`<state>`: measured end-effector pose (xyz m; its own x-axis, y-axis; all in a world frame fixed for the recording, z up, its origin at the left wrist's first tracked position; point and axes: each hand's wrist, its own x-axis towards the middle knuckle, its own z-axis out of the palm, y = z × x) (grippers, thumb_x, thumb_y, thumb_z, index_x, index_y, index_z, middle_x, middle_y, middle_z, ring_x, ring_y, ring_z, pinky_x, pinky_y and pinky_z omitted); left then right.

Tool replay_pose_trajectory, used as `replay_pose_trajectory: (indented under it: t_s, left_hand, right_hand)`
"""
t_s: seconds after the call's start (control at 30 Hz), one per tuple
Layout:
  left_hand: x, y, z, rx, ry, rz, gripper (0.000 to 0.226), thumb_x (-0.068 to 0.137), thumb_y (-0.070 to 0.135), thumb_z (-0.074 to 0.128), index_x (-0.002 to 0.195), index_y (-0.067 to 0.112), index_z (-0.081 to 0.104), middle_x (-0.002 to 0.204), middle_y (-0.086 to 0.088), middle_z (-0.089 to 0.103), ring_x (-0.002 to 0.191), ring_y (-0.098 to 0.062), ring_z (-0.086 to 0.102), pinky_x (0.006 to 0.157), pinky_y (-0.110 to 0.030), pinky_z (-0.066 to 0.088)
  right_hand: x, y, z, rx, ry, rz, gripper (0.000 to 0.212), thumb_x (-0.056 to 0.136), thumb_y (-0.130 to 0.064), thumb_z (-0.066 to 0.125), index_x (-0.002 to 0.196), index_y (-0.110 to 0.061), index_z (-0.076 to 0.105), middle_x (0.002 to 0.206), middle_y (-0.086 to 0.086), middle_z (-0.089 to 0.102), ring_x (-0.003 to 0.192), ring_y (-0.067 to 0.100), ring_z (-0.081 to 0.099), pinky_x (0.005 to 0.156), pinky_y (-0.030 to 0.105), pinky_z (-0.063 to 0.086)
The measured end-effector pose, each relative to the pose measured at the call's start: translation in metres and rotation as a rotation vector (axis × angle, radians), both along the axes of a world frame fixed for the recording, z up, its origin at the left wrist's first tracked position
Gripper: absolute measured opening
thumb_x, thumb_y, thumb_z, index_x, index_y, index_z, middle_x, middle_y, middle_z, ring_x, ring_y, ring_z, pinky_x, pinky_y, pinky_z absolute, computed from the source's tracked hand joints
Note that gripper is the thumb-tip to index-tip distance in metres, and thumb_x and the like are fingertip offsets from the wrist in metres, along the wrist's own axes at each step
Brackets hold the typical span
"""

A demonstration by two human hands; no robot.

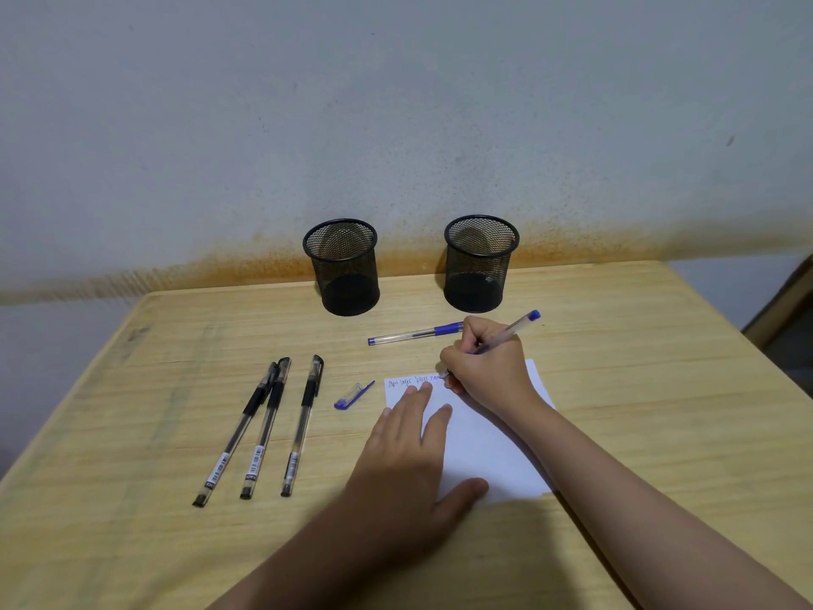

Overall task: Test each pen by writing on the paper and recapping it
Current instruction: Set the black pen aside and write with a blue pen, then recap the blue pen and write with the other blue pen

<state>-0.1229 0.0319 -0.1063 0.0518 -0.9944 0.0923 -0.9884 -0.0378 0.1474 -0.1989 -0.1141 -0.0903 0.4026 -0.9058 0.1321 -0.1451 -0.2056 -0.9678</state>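
My right hand [486, 372] grips an uncapped blue pen [510, 331] with its tip on the white paper [484, 446], at the end of a line of blue writing along the top edge. My left hand [409, 451] lies flat on the paper's left side, fingers straight. The pen's blue cap [353, 395] lies loose on the table just left of the paper. A second blue pen [415, 333], capped, lies beyond the paper. Three capped black pens [264, 427] lie side by side to the left.
Two empty black mesh pen cups [343, 266] [479, 262] stand at the back of the wooden table [154, 389], against the wall. The table's right edge runs near my right forearm.
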Motion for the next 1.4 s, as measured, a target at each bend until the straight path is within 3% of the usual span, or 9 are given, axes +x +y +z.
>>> replay_pose_trajectory:
  t_s: [0.27,0.53,0.67,0.77,0.83,0.93,1.03,1.23,1.4]
  left_hand:
    - [0.000,0.001,0.001,0.011,0.000,0.002,0.081,0.086,0.071,0.018,0.130,0.012,0.052,0.140,-0.014,0.048,0.127,-0.029,0.048,0.099,-0.040,0.032]
    - [0.001,0.000,0.001,-0.004,0.058,-0.024,0.079,0.086,0.070,0.022,0.133,0.012,0.047,0.144,-0.015,0.042,0.132,-0.030,0.041,0.103,-0.042,0.028]
    - [0.009,-0.002,0.010,-0.052,0.154,-0.030,0.074,0.087,0.066,0.030,0.145,0.020,0.027,0.156,-0.006,0.015,0.143,-0.023,0.013,0.112,-0.032,0.010]
    - [0.025,-0.010,0.018,-0.103,0.180,0.147,0.063,0.091,0.051,0.040,0.145,0.023,0.024,0.155,0.002,0.015,0.140,-0.017,0.014,0.115,-0.033,0.018]
    - [0.038,-0.012,0.023,-0.167,0.160,0.265,0.053,0.092,0.042,0.044,0.138,0.017,0.036,0.147,-0.002,0.030,0.132,-0.019,0.028,0.108,-0.034,0.030]
    - [0.056,-0.013,0.020,-0.269,0.118,0.361,0.026,0.088,0.029,0.055,0.102,0.008,0.060,0.123,-0.009,0.051,0.109,-0.026,0.047,0.089,-0.037,0.041]
    - [0.064,-0.014,0.015,-0.276,0.101,0.392,0.012,0.079,0.019,0.066,0.076,0.008,0.069,0.107,-0.010,0.060,0.094,-0.029,0.056,0.078,-0.038,0.046]
    - [0.064,-0.014,0.020,-0.376,0.195,0.364,0.007,0.076,0.013,0.069,0.080,0.014,0.063,0.085,0.001,0.058,0.076,-0.021,0.054,0.067,-0.036,0.046]
    - [0.055,-0.012,0.028,-0.488,0.393,0.297,0.010,0.080,0.011,0.069,0.089,0.015,0.065,0.081,0.008,0.060,0.075,-0.009,0.053,0.063,-0.015,0.039]
  right_hand:
    - [-0.001,0.000,-0.001,-0.005,-0.024,-0.024,0.035,0.078,0.009,0.058,0.056,-0.010,0.039,0.053,0.020,0.051,0.039,0.018,0.054,0.040,0.023,0.047]
    - [-0.001,0.001,0.000,0.048,-0.079,-0.066,0.036,0.076,0.012,0.054,0.055,-0.010,0.035,0.052,0.020,0.044,0.044,0.030,0.049,0.037,0.024,0.044]
    - [-0.004,0.001,0.002,0.075,-0.137,-0.094,0.025,0.078,0.010,0.056,0.061,-0.003,0.043,0.047,0.017,0.049,0.036,0.021,0.056,0.041,0.029,0.048]
    - [-0.004,0.001,0.001,0.130,-0.225,-0.038,0.031,0.083,0.004,0.060,0.059,-0.008,0.044,0.047,0.017,0.050,0.037,0.023,0.055,0.040,0.025,0.045]
    - [-0.003,0.001,0.000,0.138,-0.271,-0.012,0.038,0.085,-0.006,0.065,0.055,-0.012,0.043,0.045,0.013,0.047,0.036,0.020,0.048,0.042,0.024,0.043]
    - [-0.003,0.003,0.002,0.008,-0.219,-0.046,0.041,0.083,-0.017,0.070,0.051,-0.013,0.044,0.044,0.000,0.043,0.043,0.009,0.041,0.050,0.022,0.043]
    - [-0.005,0.009,0.008,-0.042,-0.202,-0.015,0.037,0.079,-0.017,0.074,0.056,-0.009,0.047,0.046,-0.004,0.043,0.044,0.003,0.038,0.047,0.012,0.038]
    - [-0.015,0.021,0.022,0.139,-0.248,0.193,0.014,0.080,-0.007,0.071,0.071,-0.002,0.061,0.058,0.008,0.061,0.038,0.014,0.045,0.034,0.021,0.037]
    - [-0.017,0.026,0.022,0.183,-0.203,0.317,0.006,0.084,0.000,0.063,0.087,0.001,0.069,0.072,0.017,0.067,0.043,0.011,0.046,0.038,0.021,0.036]
